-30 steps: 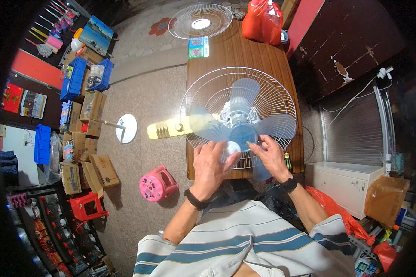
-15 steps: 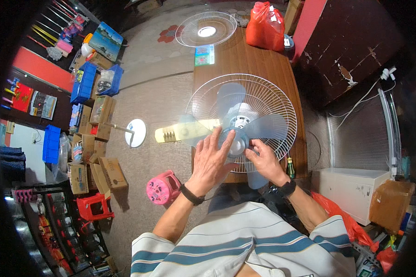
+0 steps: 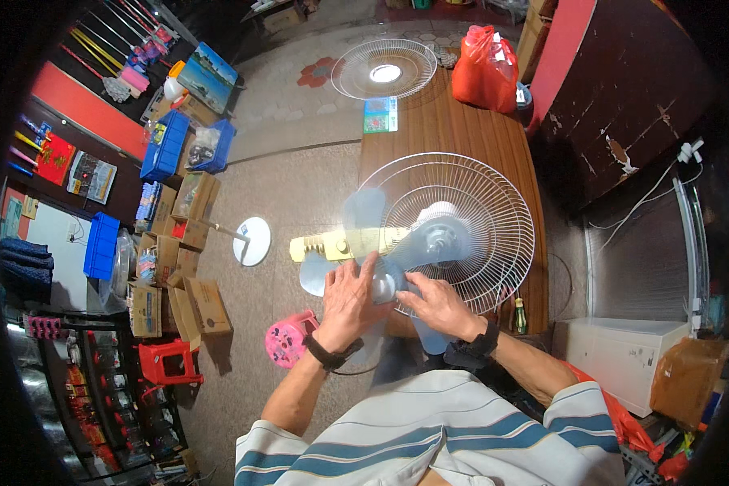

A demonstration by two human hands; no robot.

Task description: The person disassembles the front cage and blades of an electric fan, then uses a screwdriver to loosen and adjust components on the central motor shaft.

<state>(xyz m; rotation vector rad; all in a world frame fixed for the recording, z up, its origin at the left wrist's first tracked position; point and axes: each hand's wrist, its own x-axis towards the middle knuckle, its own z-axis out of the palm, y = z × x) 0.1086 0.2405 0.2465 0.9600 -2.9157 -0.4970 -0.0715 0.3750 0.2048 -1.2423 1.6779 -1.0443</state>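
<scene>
One left hand (image 3: 350, 300) and one right hand (image 3: 441, 309) grip the translucent fan blade (image 3: 364, 212) at its hub (image 3: 383, 287), near the white wire guard (image 3: 494, 235).

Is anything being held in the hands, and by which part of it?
Yes: the translucent fan blade, held at its central hub between the left hand and the right hand.
</scene>
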